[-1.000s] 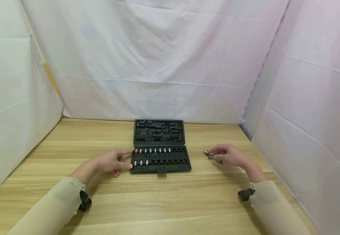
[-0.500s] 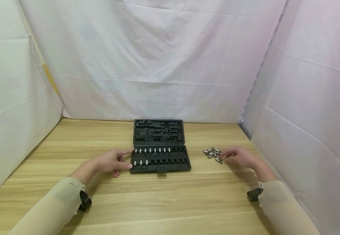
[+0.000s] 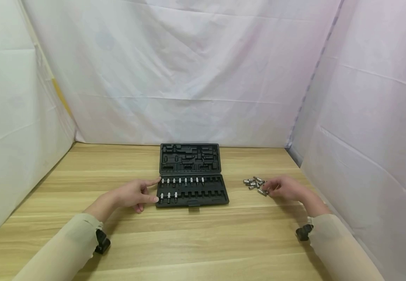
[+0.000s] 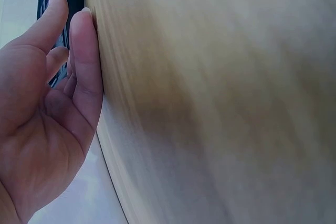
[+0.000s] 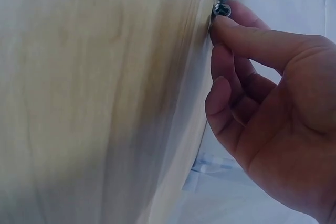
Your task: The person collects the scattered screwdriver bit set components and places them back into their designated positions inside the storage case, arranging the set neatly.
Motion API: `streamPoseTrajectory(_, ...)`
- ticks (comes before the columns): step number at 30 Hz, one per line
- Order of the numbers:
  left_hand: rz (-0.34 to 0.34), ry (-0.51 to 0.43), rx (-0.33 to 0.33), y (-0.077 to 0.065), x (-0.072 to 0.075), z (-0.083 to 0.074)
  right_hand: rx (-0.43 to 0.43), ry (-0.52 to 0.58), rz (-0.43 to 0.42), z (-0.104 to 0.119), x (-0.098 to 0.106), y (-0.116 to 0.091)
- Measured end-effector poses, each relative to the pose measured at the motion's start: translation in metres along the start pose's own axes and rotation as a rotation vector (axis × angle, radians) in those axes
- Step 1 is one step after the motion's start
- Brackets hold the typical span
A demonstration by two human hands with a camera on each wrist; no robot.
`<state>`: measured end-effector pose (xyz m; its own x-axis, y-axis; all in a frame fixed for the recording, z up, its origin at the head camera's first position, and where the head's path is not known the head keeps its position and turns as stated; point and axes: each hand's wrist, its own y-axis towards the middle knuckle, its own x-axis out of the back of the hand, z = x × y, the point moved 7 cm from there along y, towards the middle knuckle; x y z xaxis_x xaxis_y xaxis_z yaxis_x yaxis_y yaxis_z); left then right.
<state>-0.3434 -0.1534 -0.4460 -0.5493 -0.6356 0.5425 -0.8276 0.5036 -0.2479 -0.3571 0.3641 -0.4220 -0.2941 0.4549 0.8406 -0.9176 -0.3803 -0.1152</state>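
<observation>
A black socket case [image 3: 211,201] lies unfolded on the table, its lid flat behind the tray. Silver bit sockets [image 3: 185,180] fill most of the back row, and several stand at the left of the front row. My left hand [image 3: 130,194] rests against the case's left edge, index finger and thumb extended along it. On the right, my right hand [image 3: 284,188] pinches a bit socket [image 5: 222,10] at the near side of a loose pile of bit sockets [image 3: 252,182]. Its square drive hole shows just above the thumb tip in the right wrist view.
The wooden table [image 3: 188,242] reaches back to a white cloth [image 3: 181,78]. More white cloth [image 3: 371,128] hangs along the right side and the left. Bare tabletop lies between the case and the loose sockets.
My right hand drew back to the right from over the loose sockets, uncovering them, then closed its fingertips on the nearest one. The left hand stays at the case.
</observation>
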Motion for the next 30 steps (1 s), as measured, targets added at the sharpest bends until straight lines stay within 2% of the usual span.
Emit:
streamPoseTrajectory(6, -0.001, -0.003, -0.004, 0.0, 0.001, -0.001, 0.037, -0.044, -0.007, 0.002, 0.003, -0.005)
streamPoseTrajectory(15, 0.001, 0.001, 0.001, 0.001, 0.001, 0.0, 0.04, -0.07, -0.02, 0.004, 0.002, -0.006)
streamPoseTrajectory(23, 0.002, -0.011, 0.0, 0.0, 0.001, -0.002, 0.042, 0.101, -0.07, 0.018, 0.01, 0.0)
streamPoseTrajectory(30, 0.004, 0.003, -0.004, -0.002, 0.001, -0.003, 0.051, 0.206, -0.05, 0.042, 0.009, 0.008)
